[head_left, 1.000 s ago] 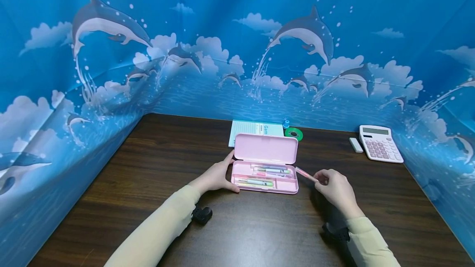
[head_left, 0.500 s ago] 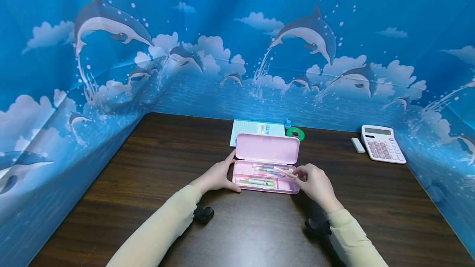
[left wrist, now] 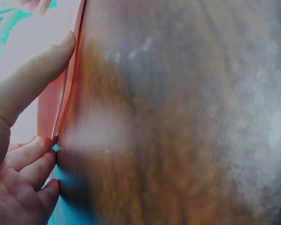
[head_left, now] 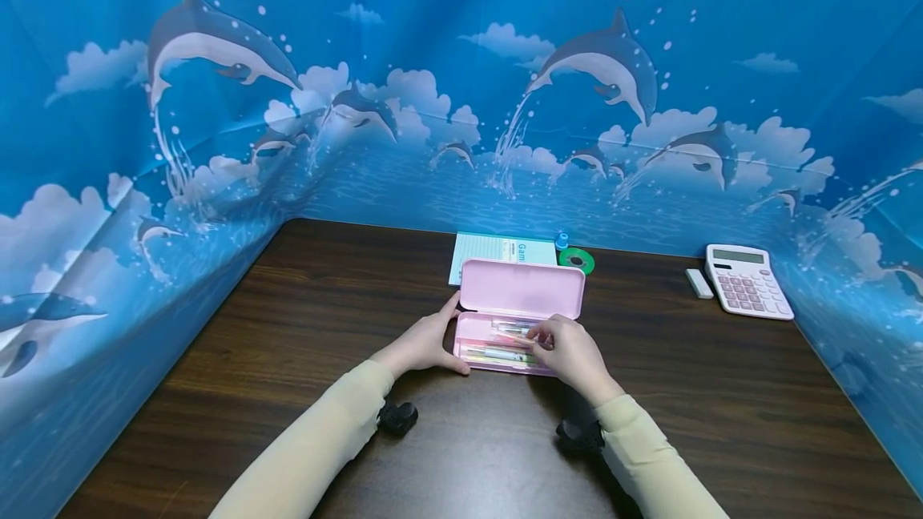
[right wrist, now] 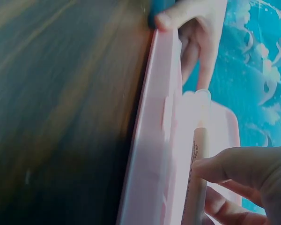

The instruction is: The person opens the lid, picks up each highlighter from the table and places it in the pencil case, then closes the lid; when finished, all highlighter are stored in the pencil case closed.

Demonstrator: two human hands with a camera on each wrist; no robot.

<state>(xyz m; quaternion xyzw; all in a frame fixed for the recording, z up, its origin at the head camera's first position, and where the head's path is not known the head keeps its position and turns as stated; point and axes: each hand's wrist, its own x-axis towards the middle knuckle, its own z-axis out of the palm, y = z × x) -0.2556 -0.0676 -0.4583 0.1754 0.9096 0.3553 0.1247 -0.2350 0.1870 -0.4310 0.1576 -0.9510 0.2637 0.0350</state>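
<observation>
An open pink pencil case (head_left: 522, 287) lies on the dark wooden table, its lid raised at the back. My left hand (head_left: 425, 343) holds its left end, the thumb (left wrist: 42, 68) against the front edge and the other fingers round the far side. Over the case's right part, my right hand (head_left: 573, 352) pinches a capped pen (right wrist: 196, 173) between thumb and fingers. In the right wrist view the pen has a clear cap and a printed barrel. Several pens (head_left: 497, 355) lie in the case's compartments; my right hand hides some of its right end.
Behind the case lie a light blue notebook (head_left: 469, 251), a green tape roll (head_left: 577, 260) and a small blue bottle-like item (head_left: 562, 241). A white eraser-like block (head_left: 699, 283) and a calculator (head_left: 750, 282) stand at the right. A dolphin-print curtain (head_left: 404, 183) borders the table.
My right hand has carried the pen leftward from beside the case to over its compartments. My left hand stays at the case's left end.
</observation>
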